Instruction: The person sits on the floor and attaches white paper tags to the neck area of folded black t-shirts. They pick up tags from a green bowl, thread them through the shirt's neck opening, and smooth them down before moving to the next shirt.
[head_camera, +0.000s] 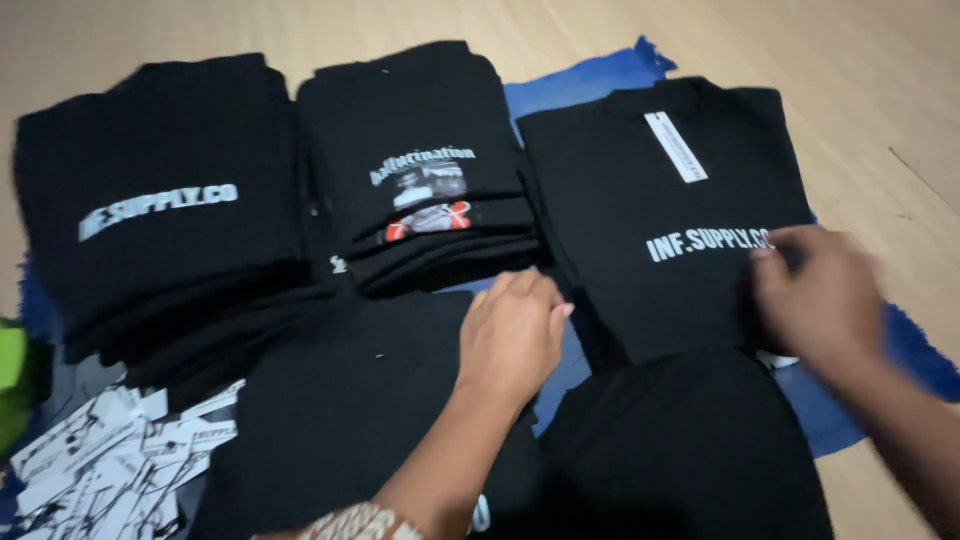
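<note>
Lying nearest the camera were two unfolded black garments (690, 450), with a heap of white paper tags (110, 460) to their left on the floor. Just beyond them the left hand (512, 335) rested flat, fingers loosely together and gripping nothing, against the left edge of the folded black shirt (640, 210) with white lettering. That shirt lay on a blue cloth (590, 80) spread over the pale wooden floor (880, 70). The right hand (820, 295), blurred, sat at the shirt's lower right corner with fingers curled on the fabric; whether it pinched the cloth could not be told. A white strip tag (676, 146) lay on the shirt's upper part. Left of the shirt stood a stack of folded black shirts (420, 160) with a printed picture, and further left a taller stack (160, 200) topped by white lettering.
</note>
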